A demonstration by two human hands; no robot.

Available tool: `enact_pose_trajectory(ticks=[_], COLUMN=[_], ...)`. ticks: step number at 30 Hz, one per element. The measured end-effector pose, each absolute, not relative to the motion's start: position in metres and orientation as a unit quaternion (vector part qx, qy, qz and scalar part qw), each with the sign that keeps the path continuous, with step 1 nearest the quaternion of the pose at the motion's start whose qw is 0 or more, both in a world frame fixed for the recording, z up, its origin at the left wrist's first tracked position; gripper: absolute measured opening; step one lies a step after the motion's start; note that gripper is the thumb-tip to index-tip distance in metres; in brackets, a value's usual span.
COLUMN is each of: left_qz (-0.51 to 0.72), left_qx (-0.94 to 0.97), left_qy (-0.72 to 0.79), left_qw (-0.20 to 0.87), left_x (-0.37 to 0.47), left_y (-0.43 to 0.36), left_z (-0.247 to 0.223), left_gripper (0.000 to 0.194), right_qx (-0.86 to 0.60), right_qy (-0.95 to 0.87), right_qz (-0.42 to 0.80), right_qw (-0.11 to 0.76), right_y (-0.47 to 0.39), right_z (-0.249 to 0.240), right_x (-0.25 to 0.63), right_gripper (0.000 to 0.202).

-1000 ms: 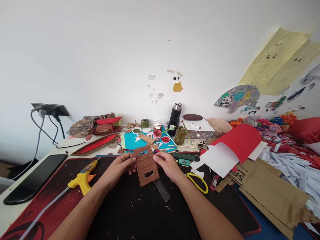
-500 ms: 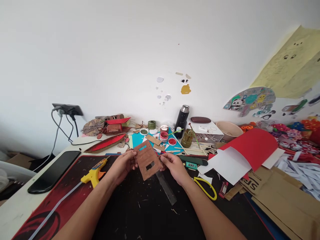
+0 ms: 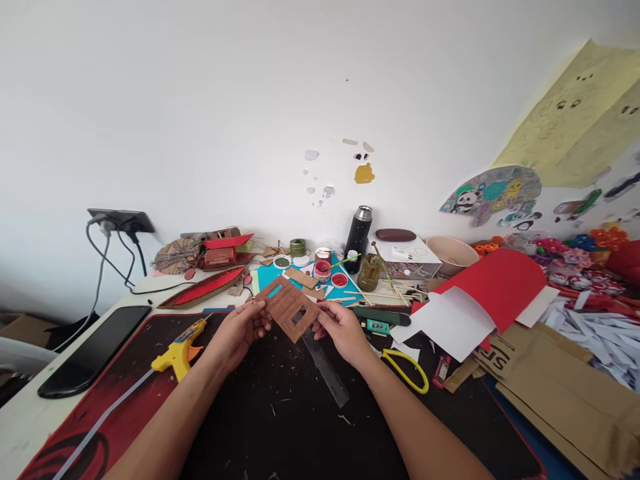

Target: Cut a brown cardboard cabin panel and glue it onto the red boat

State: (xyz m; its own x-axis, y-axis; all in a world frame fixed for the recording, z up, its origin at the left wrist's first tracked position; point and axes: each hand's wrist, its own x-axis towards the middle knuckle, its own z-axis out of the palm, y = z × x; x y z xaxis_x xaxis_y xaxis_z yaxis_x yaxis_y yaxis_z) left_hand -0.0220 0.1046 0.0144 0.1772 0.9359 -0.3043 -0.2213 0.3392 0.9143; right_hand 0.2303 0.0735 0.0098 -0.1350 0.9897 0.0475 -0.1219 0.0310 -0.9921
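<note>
A brown painted cardboard panel [image 3: 289,305] with two rectangular cut-outs is held up between my hands, tilted over the dark mat. My left hand [image 3: 246,330] pinches its left edge, thumb on top and the other fingers curled. At the opposite edge my right hand [image 3: 339,327] grips the panel between thumb and fingers. Beneath it, a dark flat ruler-like strip [image 3: 326,370] lies on the mat, its far end hidden by the panel. Small scraps are scattered around the strip.
Left on the mat lies a yellow glue gun [image 3: 177,353], near a black phone-like slab [image 3: 95,352]. Yellow-handled scissors [image 3: 407,373] rest at right. Behind stand paint jars [image 3: 323,269] and a black thermos [image 3: 358,239]. Red paper [image 3: 505,287] and cardboard [image 3: 565,380] fill the right side.
The panel has been tipped flatter and turned slightly, still in both hands. The whole view has shifted a little, so the surroundings appear farther left.
</note>
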Motion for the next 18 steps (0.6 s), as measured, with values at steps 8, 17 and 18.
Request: enact_pose_trajectory(ticks=[8,17,18], left_qz=[0.466,0.468,0.464], left_qx=[0.367,0.385,0.393], left_qy=[0.449,0.44,0.438], left_qw=[0.668,0.662,0.662], left_x=[-0.013,-0.006,-0.005], left_y=[0.098,0.091,0.09], left_z=[0.024,0.035,0.036], left_gripper=[0.028,0.035,0.036], right_qx=[-0.431,-0.43,-0.43], right_qy=[-0.492,-0.478,-0.479], right_qz=[0.555,0.57,0.57], right_qw=[0.514,0.512,0.51], right_y=[0.075,0.071,0.07], right_z=[0.01,0.016,0.016], right_x=[0.232,0.231,0.231], right_gripper=[0.049,0.055,0.055])
